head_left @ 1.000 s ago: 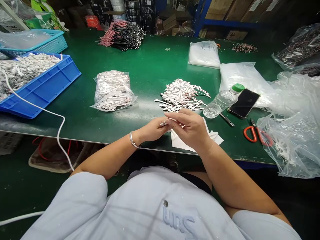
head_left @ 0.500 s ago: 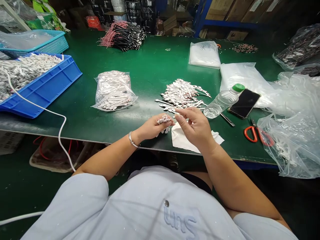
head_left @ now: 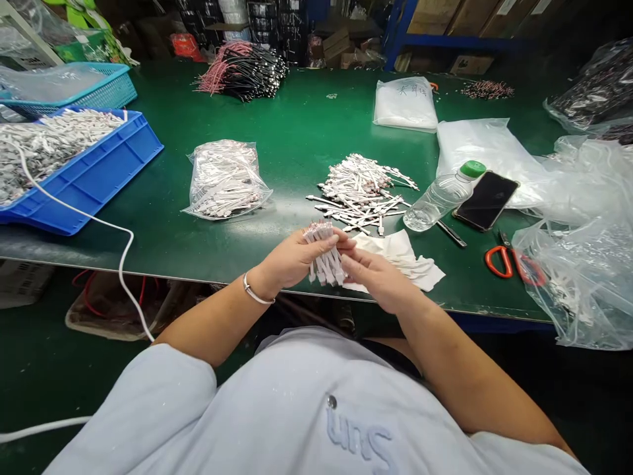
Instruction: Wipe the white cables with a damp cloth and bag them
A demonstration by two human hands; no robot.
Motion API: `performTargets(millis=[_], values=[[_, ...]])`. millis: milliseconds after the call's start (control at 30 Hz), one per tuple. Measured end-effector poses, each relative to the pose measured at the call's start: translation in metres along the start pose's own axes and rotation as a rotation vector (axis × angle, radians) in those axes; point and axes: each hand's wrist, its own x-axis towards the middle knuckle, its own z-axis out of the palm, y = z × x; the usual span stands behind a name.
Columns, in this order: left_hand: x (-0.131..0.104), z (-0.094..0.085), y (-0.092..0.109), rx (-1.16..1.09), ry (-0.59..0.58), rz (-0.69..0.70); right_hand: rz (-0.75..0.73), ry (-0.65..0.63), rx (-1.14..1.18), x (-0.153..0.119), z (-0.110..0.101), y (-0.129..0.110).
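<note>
My left hand (head_left: 291, 258) is closed round a bundle of short white connector cables (head_left: 326, 260), its thumb across the front. The white connector ends hang downward and small reddish wire ends show at the top. At the bundle's right edge, my right hand (head_left: 378, 276) pinches with thumb and fingers; the exact cable between them is partly hidden. Just beyond both hands lies a loose pile of the same white cables (head_left: 359, 185). A crumpled white cloth (head_left: 403, 254) rests on the table beneath and beside my right hand.
On the green table (head_left: 297, 132) stand a filled clear bag (head_left: 225, 181) and a blue bin (head_left: 93, 178) of white cables at left. A tilted bottle (head_left: 440, 198), phone (head_left: 487, 200), orange-handled scissors (head_left: 499, 260) and plastic bags (head_left: 583, 277) lie right. A white cord (head_left: 126, 247) crosses the left edge.
My right hand has come down from beside the pile to the bundle. In my left hand the bundle has turned, so the cables' lengths now face me. More cloth is uncovered.
</note>
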Motion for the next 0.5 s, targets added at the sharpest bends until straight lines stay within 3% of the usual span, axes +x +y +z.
performTargets(millis=[100,233,367,500], values=[[-0.015,0.008,-0.005,-0.167,-0.035,-0.221,0.221,-0.141,0.233,-0.023,0.005,0.013],[-0.03,0.014,-0.026,-0.273,-0.079,-0.362,0.368,-0.228,0.492,-0.047,0.014,0.037],[-0.035,0.02,-0.047,-0.156,-0.117,-0.41,0.46,-0.24,0.623,-0.054,0.029,0.05],[-0.039,0.026,-0.056,-0.05,-0.081,-0.346,0.573,-0.255,0.638,-0.054,0.039,0.058]])
